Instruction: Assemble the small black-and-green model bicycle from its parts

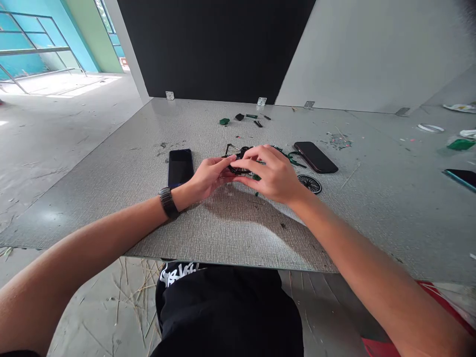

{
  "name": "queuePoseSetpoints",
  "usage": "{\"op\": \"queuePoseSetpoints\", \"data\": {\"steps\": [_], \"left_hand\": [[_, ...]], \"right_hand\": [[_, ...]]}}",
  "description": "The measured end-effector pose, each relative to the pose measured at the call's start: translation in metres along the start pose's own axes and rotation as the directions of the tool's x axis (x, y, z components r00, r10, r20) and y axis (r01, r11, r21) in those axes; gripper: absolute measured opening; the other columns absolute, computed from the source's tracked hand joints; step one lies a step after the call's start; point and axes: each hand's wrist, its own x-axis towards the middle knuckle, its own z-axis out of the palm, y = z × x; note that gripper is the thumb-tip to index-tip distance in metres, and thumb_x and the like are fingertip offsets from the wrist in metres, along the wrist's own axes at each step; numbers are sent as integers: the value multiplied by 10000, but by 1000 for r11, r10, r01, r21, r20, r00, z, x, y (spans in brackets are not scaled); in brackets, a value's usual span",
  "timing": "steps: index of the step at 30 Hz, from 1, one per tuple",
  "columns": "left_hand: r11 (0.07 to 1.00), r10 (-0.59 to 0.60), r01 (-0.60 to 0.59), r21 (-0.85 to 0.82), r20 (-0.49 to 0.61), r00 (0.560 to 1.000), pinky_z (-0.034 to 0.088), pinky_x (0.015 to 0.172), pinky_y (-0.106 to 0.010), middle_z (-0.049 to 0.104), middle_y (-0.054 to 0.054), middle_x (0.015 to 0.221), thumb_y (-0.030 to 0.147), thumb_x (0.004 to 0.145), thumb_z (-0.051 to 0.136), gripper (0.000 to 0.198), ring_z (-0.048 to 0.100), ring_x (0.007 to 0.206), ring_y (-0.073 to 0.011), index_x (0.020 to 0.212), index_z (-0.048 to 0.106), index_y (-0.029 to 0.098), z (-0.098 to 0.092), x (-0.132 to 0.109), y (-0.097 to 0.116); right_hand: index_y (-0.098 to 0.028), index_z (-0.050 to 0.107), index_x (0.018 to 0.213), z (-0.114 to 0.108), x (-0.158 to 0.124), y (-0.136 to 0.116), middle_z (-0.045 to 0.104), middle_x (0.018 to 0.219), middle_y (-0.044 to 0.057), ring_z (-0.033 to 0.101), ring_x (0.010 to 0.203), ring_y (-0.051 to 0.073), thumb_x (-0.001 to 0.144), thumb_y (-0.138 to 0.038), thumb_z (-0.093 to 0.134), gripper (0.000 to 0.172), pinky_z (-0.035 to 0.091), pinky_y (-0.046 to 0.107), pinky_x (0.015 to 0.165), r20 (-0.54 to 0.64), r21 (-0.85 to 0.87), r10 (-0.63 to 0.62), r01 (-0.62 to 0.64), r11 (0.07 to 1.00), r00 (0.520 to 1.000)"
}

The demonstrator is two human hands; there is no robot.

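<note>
Both hands meet over the table around a small black and green model bicycle part (231,149), much of it covered by my fingers. My left hand (206,177) is closed on its left side, thumb and fingers pinching it. From the right, my right hand (275,176) has its fingers bent and closed on the same part; the exact grip is hidden. Green bicycle frame pieces (295,161) show just behind my right hand. A loose spoked black wheel (309,184) lies beside my right wrist.
One dark phone (180,166) lies left of my hands, another phone (316,157) to the right. Small black and green pieces (240,117) are scattered farther back. Hinged black and white panels (219,49) stand behind the table (122,198). Another phone (461,178) lies at far right.
</note>
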Motion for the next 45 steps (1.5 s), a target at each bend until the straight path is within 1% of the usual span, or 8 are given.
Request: {"op": "queuePoseSetpoints", "data": {"steps": [4, 7, 10, 14, 18, 23, 38, 45], "left_hand": [[998, 55, -54, -18, 31, 998, 559, 795, -279, 692, -23, 804, 179, 844, 750, 110, 646, 691, -84, 851, 661, 114, -3, 0, -1], [996, 88, -86, -20, 58, 995, 566, 830, -275, 714, -29, 866, 145, 789, 796, 165, 669, 767, -91, 878, 661, 114, -5, 1, -4], [995, 101, -101, -6, 98, 990, 565, 833, -263, 730, -43, 945, 135, 762, 815, 243, 677, 813, -92, 957, 672, 109, -7, 3, -7], [995, 92, -95, 18, 132, 987, 562, 820, -269, 735, -62, 971, 158, 777, 804, 258, 680, 805, -97, 991, 673, 99, -7, 4, -8], [996, 93, -94, -4, 114, 989, 559, 789, -270, 730, -51, 946, 140, 781, 793, 232, 674, 769, -93, 973, 666, 109, -6, 3, -8], [995, 102, -102, -6, 141, 985, 555, 757, -272, 730, -50, 936, 140, 771, 802, 277, 675, 761, -105, 1005, 655, 122, -5, 2, -7], [995, 82, -89, 34, 169, 982, 539, 705, -249, 700, -46, 914, 171, 743, 829, 337, 652, 743, -99, 1002, 621, 114, 0, -1, -3], [965, 190, -217, 146, 178, 966, 561, 736, -299, 722, -73, 965, 247, 744, 837, 565, 686, 798, -150, 1219, 544, 159, -5, 2, -5]], "right_hand": [[-259, 630, 1175, 1, 1, 6, 638, 1097, 80, 600, 976, 232, 976, -451, 567, 283, 493, 402, 855, -177, 201, 200, -163, 966, 964], [-210, 634, 1093, 9, -1, 16, 662, 1006, 84, 615, 892, 208, 1002, -395, 507, 242, 493, 360, 739, -246, 335, 462, -372, 865, 852], [-183, 663, 1026, 19, -2, 25, 674, 902, 72, 602, 784, 187, 953, -424, 576, 267, 472, 344, 664, -66, 480, 603, -504, 718, 795], [-183, 703, 918, 26, -1, 22, 649, 798, 32, 541, 682, 141, 845, -513, 696, 338, 419, 298, 578, 228, 706, 603, -557, 438, 764], [-205, 713, 882, 26, 1, 11, 686, 882, 35, 579, 752, 140, 742, -490, 796, 329, 444, 278, 599, 330, 823, 623, -539, 179, 710], [-220, 701, 885, 25, -1, 6, 709, 961, 56, 609, 788, 162, 694, -435, 835, 317, 503, 315, 655, 425, 831, 615, -556, 26, 664], [-247, 664, 941, 31, 0, -1, 633, 840, -13, 503, 674, 117, 758, -418, 752, 266, 406, 233, 552, 300, 824, 639, -530, 200, 708], [-254, 685, 949, 22, 1, 10, 678, 951, 48, 611, 783, 166, 845, -671, 627, 433, 530, 297, 608, 232, 850, 688, -487, 200, 688]]}}
